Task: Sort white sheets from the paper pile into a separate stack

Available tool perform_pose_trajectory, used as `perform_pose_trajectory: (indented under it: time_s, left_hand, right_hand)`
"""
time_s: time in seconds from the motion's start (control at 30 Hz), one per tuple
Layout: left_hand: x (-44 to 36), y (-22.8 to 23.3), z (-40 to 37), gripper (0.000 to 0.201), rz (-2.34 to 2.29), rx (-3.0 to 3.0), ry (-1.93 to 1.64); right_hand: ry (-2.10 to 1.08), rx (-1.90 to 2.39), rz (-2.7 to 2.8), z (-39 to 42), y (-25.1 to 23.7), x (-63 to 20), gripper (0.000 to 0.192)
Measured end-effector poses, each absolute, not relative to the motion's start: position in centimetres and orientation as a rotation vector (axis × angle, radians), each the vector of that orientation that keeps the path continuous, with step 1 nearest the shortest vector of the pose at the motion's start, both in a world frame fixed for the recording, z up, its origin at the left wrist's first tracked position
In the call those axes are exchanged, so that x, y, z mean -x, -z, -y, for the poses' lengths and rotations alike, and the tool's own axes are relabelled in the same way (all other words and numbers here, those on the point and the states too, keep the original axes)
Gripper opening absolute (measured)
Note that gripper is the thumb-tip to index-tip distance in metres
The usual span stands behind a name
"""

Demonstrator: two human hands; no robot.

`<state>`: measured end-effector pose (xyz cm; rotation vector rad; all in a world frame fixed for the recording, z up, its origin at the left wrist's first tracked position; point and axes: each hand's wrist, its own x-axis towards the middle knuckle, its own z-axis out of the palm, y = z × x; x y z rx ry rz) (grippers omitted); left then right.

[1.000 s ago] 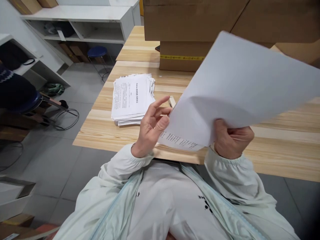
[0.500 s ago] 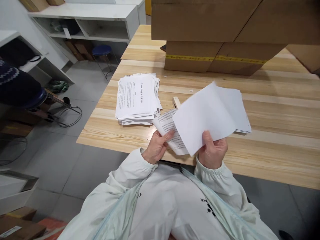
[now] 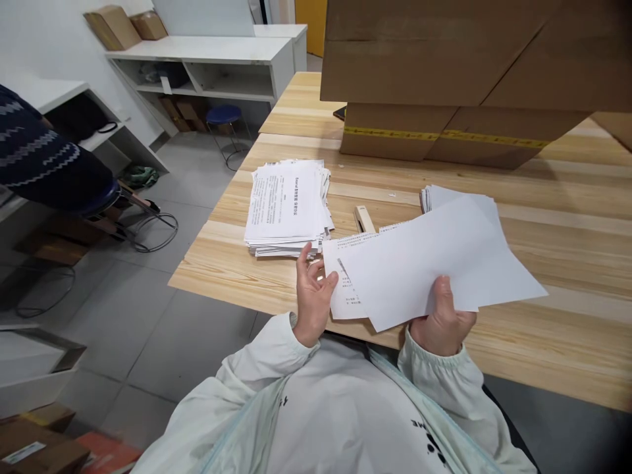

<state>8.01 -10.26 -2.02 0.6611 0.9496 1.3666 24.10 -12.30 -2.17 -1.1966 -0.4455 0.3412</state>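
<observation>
My right hand (image 3: 444,320) grips several loose sheets of paper (image 3: 419,263) near their lower edge, thumb on top. The upper sheet shows a blank face; printed lines show on the sheet under it at the left. My left hand (image 3: 315,289) is at the left edge of these sheets, its fingers apart and its thumb tip at the paper. Just beyond the sheets lies a beige stapler (image 3: 364,220), partly covered by them. A thick stack of printed pages (image 3: 286,204) sits to the left. Behind the held sheets, another paper pile (image 3: 428,197) is mostly hidden.
Cardboard boxes (image 3: 395,135) with yellow tape stand stacked at the back of the wooden table (image 3: 217,263). A dark flat object (image 3: 340,113) lies beside them. On the left are a seated person in a patterned sweater (image 3: 34,145), a blue stool (image 3: 223,114) and white shelves (image 3: 207,49).
My left hand has loosened and its fingers have spread. The sheets in my right hand have swung flatter and to the right. The camera view has shifted, showing more of the room at the back.
</observation>
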Motion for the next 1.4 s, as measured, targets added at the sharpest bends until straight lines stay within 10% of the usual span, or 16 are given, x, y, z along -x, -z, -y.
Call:
perform_pose_trajectory:
  time_s: [0.13, 0.5, 0.73, 1.13, 1.4]
  left_hand:
    - [-7.7, 1.9, 10.3, 0.044, -0.957, -0.685, -1.221]
    - [-7.5, 1.5, 10.4, 0.068, -0.764, -0.631, -1.199]
    - [-7.1, 1.5, 9.8, 0.032, -0.874, -0.754, -1.208]
    - [-4.2, 0.4, 8.8, 0.03, -0.919, -1.197, -1.191]
    - [-3.3, -0.1, 7.7, 0.029, -0.99, -1.841, -1.463]
  right_hand:
    - [-0.307, 1.213, 0.493, 12.5, 1.4, -23.9, 0.039]
    - [-0.172, 1.352, 0.406, 13.6, 0.1, -23.6, 0.045]
    - [-0.273, 1.297, 0.452, 14.0, 1.3, -23.8, 0.037]
    - [-1.061, 1.181, 0.629, 16.2, 1.2, -31.9, 0.06]
    - [-1.031, 1.481, 0.882, 14.5, 2.4, -34.8, 0.037]
